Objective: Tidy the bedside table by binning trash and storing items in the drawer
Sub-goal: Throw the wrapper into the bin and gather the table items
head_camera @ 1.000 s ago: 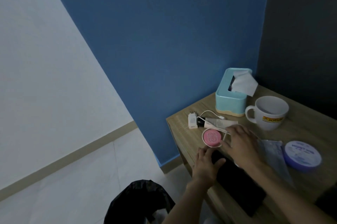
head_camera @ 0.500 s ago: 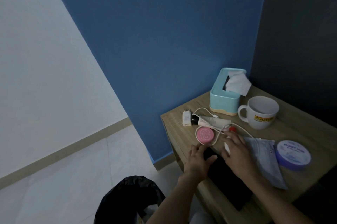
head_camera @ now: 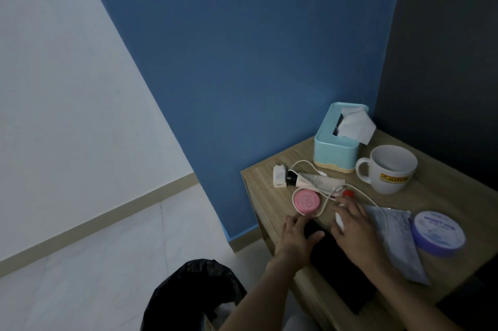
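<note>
A: Where are the hands?

B: Both are at the near edge of the table (head_camera: pixel 444 195). The left hand (head_camera: pixel 295 239) lies flat, its fingers fairly straight and pointing at the pink compact (head_camera: pixel 306 201). Its thumb lies across the end of a flat black thing (head_camera: pixel 342 271). It looks relaxed and is not gripping.

A: And the right?

B: The right hand (head_camera: pixel 353 225) is just beyond the black thing, with its fingers bent down over a small white thing (head_camera: pixel 339 220). I cannot tell whether it pinches it or only covers it.

A: What else is on the table?

B: A white cable (head_camera: pixel 358 193) loops round the compact and runs past the right hand's fingertips. A red cap (head_camera: pixel 348 193) sits just beside those fingertips. Farther back, a tube (head_camera: pixel 310 181) lies next to a white plug (head_camera: pixel 279 176). A clear packet (head_camera: pixel 396 239) lies to the right of the right hand, partly under the wrist, and a purple tin (head_camera: pixel 439 232) touches its far side.

A: Against the wall?

B: A teal tissue box (head_camera: pixel 334 152) with a sheet sticking up stands in the corner, and a white mug (head_camera: pixel 390 171) stands upright just beside it.

A: The bin?

B: The bin (head_camera: pixel 194 295), lined with a black bag, stands on the floor to the left of the table, under the left forearm.
</note>
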